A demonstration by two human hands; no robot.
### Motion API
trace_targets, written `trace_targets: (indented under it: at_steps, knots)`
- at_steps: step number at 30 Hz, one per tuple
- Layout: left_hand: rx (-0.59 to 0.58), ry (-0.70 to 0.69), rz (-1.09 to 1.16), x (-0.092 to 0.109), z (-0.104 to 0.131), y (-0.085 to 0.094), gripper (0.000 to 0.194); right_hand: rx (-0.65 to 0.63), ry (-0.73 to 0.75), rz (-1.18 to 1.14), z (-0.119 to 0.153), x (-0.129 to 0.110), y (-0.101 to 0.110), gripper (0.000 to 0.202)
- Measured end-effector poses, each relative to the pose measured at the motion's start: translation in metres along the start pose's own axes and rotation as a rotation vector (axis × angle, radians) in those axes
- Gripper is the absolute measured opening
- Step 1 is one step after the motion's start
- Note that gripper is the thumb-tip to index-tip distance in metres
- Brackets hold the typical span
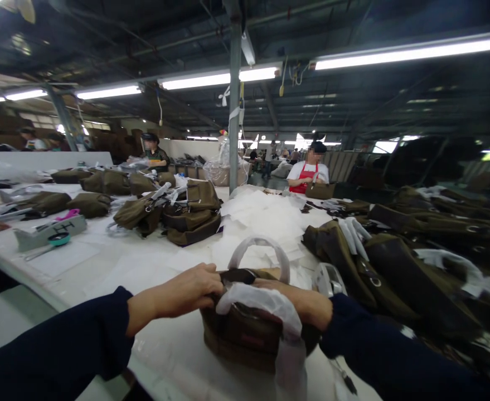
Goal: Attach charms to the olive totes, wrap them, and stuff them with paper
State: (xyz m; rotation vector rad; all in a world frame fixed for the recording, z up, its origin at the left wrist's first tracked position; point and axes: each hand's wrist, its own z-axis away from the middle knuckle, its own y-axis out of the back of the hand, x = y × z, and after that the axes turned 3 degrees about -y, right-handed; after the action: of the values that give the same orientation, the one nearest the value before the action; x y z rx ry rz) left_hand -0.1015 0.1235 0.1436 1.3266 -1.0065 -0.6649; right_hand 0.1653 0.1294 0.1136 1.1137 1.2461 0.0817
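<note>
An olive-brown handbag (245, 337) stands on the white table in front of me, its two handles wrapped in whitish paper. At the bag's left top edge, my left hand (197, 287) has its fingers closed on the rim. My right hand (297, 301) reaches into the bag's opening from the right; its fingers are hidden inside, behind the near wrapped handle (265, 301). One loose wrapped strip hangs down the bag's front right.
White paper sheets (261, 214) are heaped beyond the bag. Piles of olive bags lie at the left (190, 211) and right (395, 267). A tape dispenser (52, 231) stands at the left. Across the table, a person in a red apron (307, 172) handles a bag.
</note>
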Motion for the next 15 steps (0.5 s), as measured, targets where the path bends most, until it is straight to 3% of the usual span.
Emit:
trace_targets:
  at_steps: [3,6,11,15]
  knots:
    - [0.046,-0.040,0.048,0.000,0.002,0.001,0.012,-0.161,0.106,0.306,-0.008,-0.002,-0.006,0.015]
    - [0.085,-0.025,0.090,0.006,0.007,0.003,0.016,-0.187,0.157,0.507,-0.020,0.004,-0.021,0.012]
    - [0.124,0.000,0.311,0.021,0.003,0.002,0.021,-0.124,0.128,0.437,-0.031,0.014,-0.035,0.019]
    - [-0.019,-0.012,0.329,0.017,-0.011,-0.011,0.031,-0.145,0.169,0.323,-0.016,-0.003,-0.018,0.019]
